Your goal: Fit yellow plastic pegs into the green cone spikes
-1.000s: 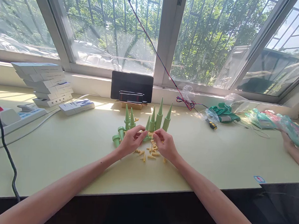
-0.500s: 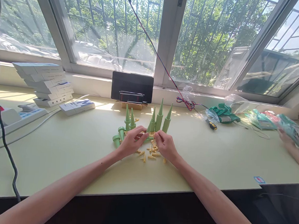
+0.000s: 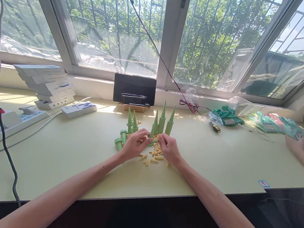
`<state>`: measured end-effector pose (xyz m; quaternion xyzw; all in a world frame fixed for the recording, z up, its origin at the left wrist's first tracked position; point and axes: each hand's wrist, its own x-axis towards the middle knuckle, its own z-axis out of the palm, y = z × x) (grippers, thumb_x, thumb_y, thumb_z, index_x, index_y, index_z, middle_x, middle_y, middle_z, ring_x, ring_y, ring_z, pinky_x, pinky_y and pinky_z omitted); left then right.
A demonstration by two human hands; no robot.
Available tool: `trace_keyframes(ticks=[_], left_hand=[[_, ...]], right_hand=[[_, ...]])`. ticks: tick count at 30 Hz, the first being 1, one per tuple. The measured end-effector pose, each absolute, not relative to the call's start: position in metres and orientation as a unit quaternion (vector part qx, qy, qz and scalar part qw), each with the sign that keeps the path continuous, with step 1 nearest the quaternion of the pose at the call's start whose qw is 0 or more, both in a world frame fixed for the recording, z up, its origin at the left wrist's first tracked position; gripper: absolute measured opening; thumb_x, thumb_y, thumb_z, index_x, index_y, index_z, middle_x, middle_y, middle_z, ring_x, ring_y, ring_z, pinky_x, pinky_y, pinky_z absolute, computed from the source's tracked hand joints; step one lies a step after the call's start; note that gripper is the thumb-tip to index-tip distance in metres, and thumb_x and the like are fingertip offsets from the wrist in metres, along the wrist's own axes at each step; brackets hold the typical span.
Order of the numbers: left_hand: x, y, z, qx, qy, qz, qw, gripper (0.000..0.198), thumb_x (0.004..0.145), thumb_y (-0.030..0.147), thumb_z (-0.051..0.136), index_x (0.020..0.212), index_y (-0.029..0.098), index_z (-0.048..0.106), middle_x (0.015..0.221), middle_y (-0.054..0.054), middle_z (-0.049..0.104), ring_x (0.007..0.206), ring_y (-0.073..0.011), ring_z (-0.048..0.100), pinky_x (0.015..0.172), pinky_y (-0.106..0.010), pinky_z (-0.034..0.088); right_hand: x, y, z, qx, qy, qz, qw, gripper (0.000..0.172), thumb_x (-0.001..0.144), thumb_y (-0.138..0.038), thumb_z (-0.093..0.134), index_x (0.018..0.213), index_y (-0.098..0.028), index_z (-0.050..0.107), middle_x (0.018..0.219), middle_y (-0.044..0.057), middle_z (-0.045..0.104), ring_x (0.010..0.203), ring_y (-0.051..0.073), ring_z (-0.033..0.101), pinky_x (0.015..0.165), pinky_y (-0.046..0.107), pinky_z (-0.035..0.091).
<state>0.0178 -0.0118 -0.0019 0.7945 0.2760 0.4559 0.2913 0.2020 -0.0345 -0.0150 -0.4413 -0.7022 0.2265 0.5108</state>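
Note:
My left hand [image 3: 133, 144] and my right hand [image 3: 168, 149] meet over a cluster of green cone-shaped plastic spikes [image 3: 163, 117] on the pale table [image 3: 61, 149]. Both hands have fingers curled in a pinch around a green spike [image 3: 152, 137] held between them. Several small yellow plastic pegs [image 3: 152, 157] lie scattered under and between the hands. Several more green spikes stand upright just behind the fingers, and a few lie on their sides at the left [image 3: 118, 142].
A dark tablet [image 3: 134, 88] leans on the sill behind a small stand. White boxes [image 3: 46, 84] and a power strip [image 3: 11, 119] sit at left, with a black cable [image 3: 7, 154]. A screwdriver [image 3: 215, 126], plastic bags [image 3: 228, 114] and another person's hand [image 3: 299, 148] are at right.
My hands have shifted slightly up and closer together around the green spike. The other person's hand at right has moved a little.

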Motion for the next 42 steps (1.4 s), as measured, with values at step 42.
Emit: trace_keyframes(ticks=[42], left_hand=[[0.018, -0.019, 0.004, 0.738, 0.282, 0.349, 0.504, 0.033, 0.088, 0.039, 0.065, 0.111, 0.015, 0.057, 0.061, 0.006, 0.045, 0.045, -0.0045, 0.040, 0.040, -0.016, 0.030]], right_hand=[[0.202, -0.034, -0.015, -0.446, -0.717, 0.200, 0.497, 0.044, 0.098, -0.043, 0.039, 0.062, -0.020, 0.036, 0.054, -0.005, 0.035, 0.052, 0.010, 0.029, 0.050, 0.025, 0.024]])
